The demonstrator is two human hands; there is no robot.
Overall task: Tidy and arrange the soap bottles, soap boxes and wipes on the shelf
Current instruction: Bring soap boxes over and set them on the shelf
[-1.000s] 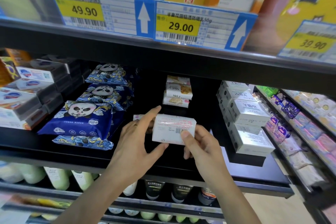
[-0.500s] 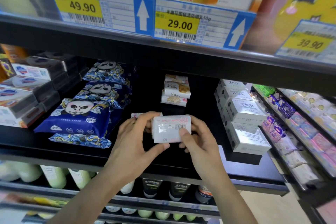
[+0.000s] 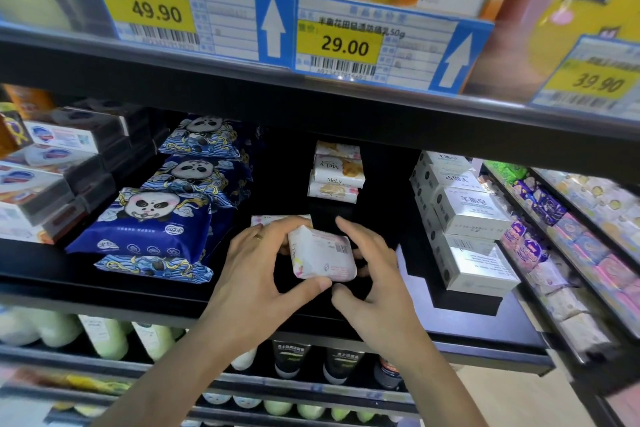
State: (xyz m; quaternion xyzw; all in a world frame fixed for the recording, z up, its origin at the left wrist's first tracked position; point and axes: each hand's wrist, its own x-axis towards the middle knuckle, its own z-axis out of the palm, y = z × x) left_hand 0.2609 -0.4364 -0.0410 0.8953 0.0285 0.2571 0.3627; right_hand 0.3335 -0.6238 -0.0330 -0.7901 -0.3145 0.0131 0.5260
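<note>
Bottles [image 3: 107, 340]: standing in a row on the lower shelf, nearest, under both forearms; dark tubes [image 3: 341, 366] standing to their right.
Left hand [image 3: 256, 274]: gripping the soap bar, thumb curling under its near edge, fingers wrapping its left end.
Right hand [image 3: 374, 274]: fingers curling loosely around the bar's right side, thumb sitting just below the near corner; whether it is touching the bar, cannot tell.
Soap bar [image 3: 322, 255]: white wrapped pack, barcode facing up, tilting, being held above the shelf [image 3: 156, 295] in the gap between wipes and white boxes.
Second pack [image 3: 273, 220]: lying just behind the left hand, mostly hidden by it.
Wipes [image 3: 152, 225]: blue panda packs, overlapping in a stack left of the hands, running back into the shelf.
White boxes [image 3: 474, 253]: piling in stepped stacks on a black riser [image 3: 465, 303] right of the hands.
Soap stack [image 3: 337, 173]: four wrapped bars sitting at the back, directly behind the held bar.
Boxed soaps [image 3: 45, 177]: stacking at far left.
Price tags [image 3: 343, 42]: hanging on the upper shelf edge, reading 49.90, 29.00, 39.90.
</note>
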